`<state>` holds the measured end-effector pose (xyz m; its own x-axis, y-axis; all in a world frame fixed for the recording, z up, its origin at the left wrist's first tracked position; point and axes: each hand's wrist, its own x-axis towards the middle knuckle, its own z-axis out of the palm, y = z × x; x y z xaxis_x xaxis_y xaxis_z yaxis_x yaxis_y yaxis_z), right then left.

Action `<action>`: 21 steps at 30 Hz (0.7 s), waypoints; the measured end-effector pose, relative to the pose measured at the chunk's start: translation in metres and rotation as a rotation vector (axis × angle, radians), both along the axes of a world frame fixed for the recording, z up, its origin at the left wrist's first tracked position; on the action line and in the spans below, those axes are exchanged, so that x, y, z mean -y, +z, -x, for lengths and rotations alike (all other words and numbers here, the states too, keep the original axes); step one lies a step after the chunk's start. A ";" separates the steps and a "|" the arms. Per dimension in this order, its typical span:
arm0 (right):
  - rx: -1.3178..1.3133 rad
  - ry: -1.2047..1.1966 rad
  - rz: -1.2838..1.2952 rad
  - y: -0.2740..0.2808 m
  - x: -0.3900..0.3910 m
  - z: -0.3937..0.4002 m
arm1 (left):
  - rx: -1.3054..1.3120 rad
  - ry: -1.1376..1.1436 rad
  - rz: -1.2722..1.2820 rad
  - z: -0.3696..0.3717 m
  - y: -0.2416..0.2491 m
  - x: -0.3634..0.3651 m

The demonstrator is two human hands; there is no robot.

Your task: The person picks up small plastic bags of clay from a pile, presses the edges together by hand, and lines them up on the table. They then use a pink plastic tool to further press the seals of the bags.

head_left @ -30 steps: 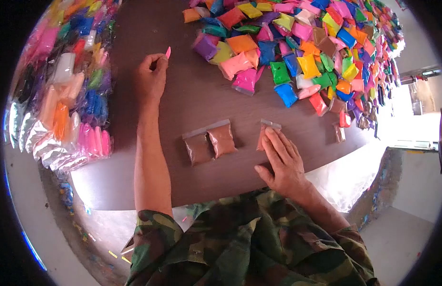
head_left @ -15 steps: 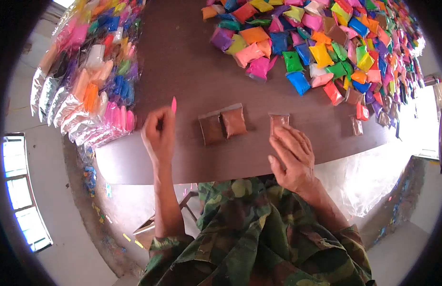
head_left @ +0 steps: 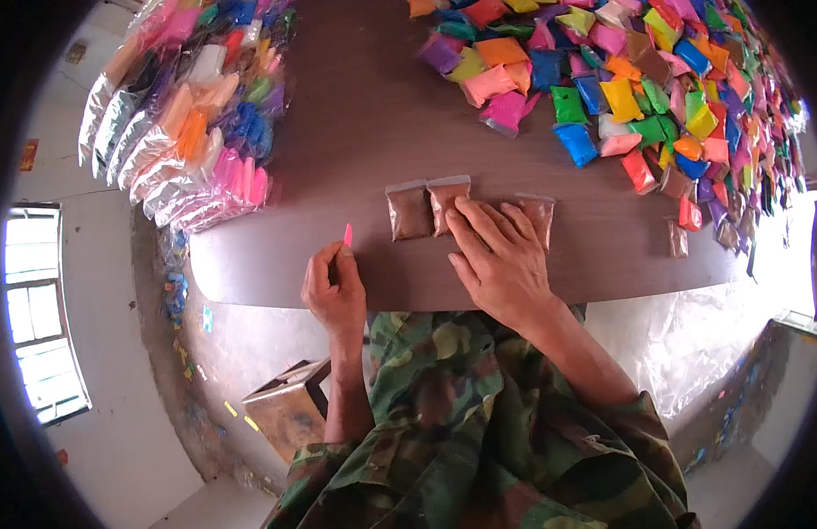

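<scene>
My left hand (head_left: pixel 334 284) is closed in a pinch on a small, flat, pointed pink piece (head_left: pixel 348 234), held up near the table's front edge. To its right, two small clear packets of brown material lie side by side: the left packet (head_left: pixel 408 214) and the middle packet (head_left: pixel 443 196). My right hand (head_left: pixel 501 260) is laid out with fingers extended, its fingertips on the lower part of the middle packet. A third brown packet (head_left: pixel 541 212) lies to the right, partly hidden under that hand's outer fingers.
A large heap of colourful filled packets (head_left: pixel 620 101) spreads over the table's right side. Long clear bags of coloured pieces (head_left: pixel 193 132) are stacked at the left. One brown packet (head_left: pixel 678 238) lies apart near the right front edge. A wooden box (head_left: pixel 289 406) stands below the table.
My right hand has moved left, from the right-hand brown packet onto the middle one. My left hand has come lower and nearer the table's front edge with the pink piece. The view has shifted slightly.
</scene>
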<state>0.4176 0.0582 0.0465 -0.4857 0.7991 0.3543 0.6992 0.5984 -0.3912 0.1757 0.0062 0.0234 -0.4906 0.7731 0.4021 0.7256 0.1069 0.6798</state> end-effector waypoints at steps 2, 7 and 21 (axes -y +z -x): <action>0.002 0.001 0.012 0.002 0.004 0.001 | -0.017 0.000 -0.014 -0.001 0.000 0.000; -0.027 -0.027 -0.019 0.003 0.005 0.003 | -0.075 -0.024 -0.086 0.000 -0.005 -0.003; -0.353 -0.185 -0.079 0.016 -0.014 -0.013 | -0.084 -0.028 -0.111 0.002 -0.006 -0.003</action>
<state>0.4302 0.0724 0.0620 -0.1731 0.8252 0.5377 0.6288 0.5128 -0.5845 0.1740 0.0087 0.0178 -0.4300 0.7347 0.5247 0.7824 0.0132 0.6227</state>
